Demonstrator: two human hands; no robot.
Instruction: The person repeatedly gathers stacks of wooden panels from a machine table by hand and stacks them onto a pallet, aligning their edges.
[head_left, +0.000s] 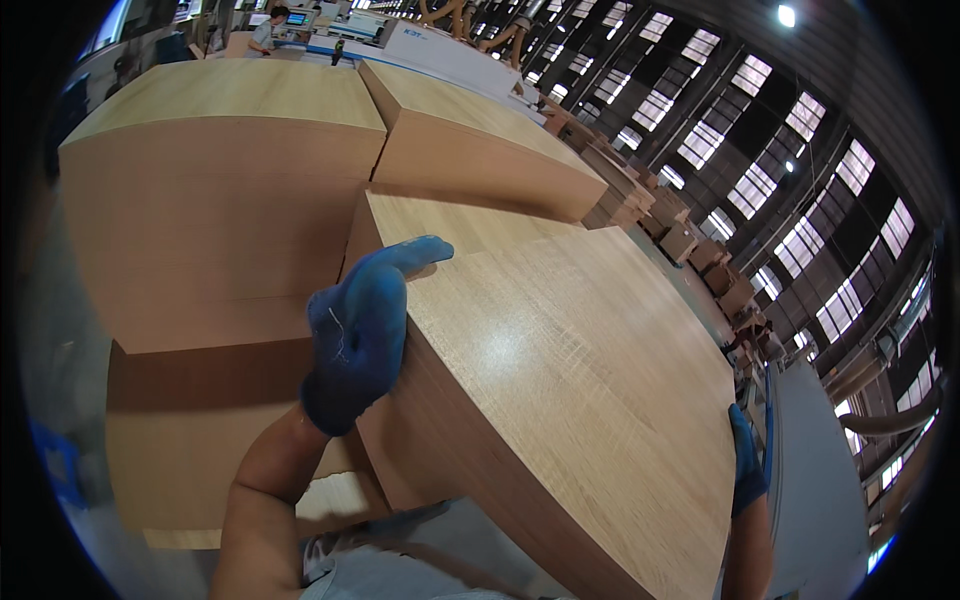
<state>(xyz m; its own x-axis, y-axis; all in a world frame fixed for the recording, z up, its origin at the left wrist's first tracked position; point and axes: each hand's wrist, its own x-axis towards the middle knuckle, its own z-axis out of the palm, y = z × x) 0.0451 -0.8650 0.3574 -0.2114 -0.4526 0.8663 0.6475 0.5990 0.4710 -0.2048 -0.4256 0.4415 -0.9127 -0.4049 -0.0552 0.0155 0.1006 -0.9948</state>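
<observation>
A thick stack of wood-grain laminated boards (570, 375) lies slanted before me, one corner towards my body. My left hand (360, 330), in a blue work glove, presses against the stack's left side near its far corner, thumb lying over the top edge. On the opposite side my right hand (746, 457), gloved alike, is against the right edge; its fingers are mostly hidden by the stack. Under the far end of these boards shows another wood-grain surface (420, 217). Whether the held boards rest fully on it cannot be told.
Tall board stacks stand at the left (217, 225) and far side (487, 150). A blue plastic stool (60, 461) is at far left. A long grey surface (810, 480) runs at right. Beyond are a white machine (442, 56) and a person (264, 36) beside a screen.
</observation>
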